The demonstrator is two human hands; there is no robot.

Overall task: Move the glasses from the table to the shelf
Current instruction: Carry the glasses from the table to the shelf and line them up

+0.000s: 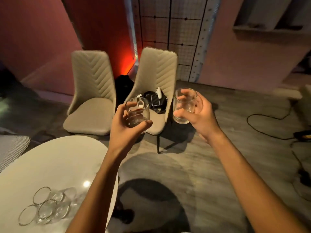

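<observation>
- While both arms reach out over the floor, each hand carries one clear tumbler: the left hand (125, 126) is wrapped around the left glass (137, 113), and the right hand (197, 113) is wrapped around the right glass (184, 106).
- On the left glass the thumb crosses the base at the front and the fingers sit behind the wall; it stands close to upright.
- On the right glass the fingers curl across the front of the wall with the thumb low near the base; it leans slightly.
- Both carried glasses are clear of the table (55, 158) and hang in front of the two beige chairs (91, 93).
- Several more glasses (45, 207) stand clustered on the table near its front left; three rims read clearly, and blur hides the exact count.
- A recessed shelf (267, 28) shows at the upper right, well apart from both hands, so I judge the carry to be underway with more trips to come.
- Judged by look, these are stiff, smooth, thin-rimmed and breakable, light when empty with the weight low in a thick base.
- A hold around the lower wall suits them best, since a pinch on the rim would likely slip.
- Setting down should be base first and gentle, with the two kept apart so they do not knock.
</observation>
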